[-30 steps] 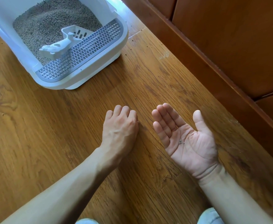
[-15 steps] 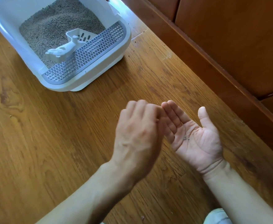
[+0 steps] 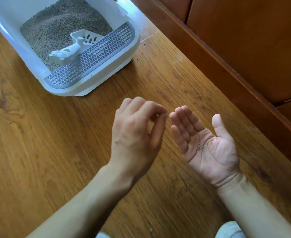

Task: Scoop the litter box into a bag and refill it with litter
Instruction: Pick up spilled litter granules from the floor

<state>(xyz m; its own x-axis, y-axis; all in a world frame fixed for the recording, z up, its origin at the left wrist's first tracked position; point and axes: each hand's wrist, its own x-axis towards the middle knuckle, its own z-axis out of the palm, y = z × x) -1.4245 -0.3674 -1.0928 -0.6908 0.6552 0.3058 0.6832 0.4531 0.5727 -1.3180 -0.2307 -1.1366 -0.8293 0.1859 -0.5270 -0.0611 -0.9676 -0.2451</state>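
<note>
Litter box [image 3: 96, 79] sits on the wooden floor [image 3: 38, 134], well beyond the person's two raised hands and close to the wood panelling [image 3: 244, 48]. Its white tub is heaped with grey-brown pellet litter [image 3: 62, 26]; a white slotted scoop [image 3: 72, 48] lies on the litter, handle pointing toward the box's near grated lip [image 3: 96, 55]. The right hand [image 3: 208, 145] is held palm-up and flat, cupping a few stray pellets [image 3: 200, 148]. The left hand [image 3: 138, 133] hovers just beside it, thumb and fingertips drawn together — whether it pinches a pellet is blurred, and I cannot tell. More specks lie scattered on the floor to the right of the box. By the look of it the litter is loose, light and quick to roll, so pinching singles is slow; the stiff plastic scoop looks best taken by its handle — the box, loaded, by its rim with both hands.
</note>
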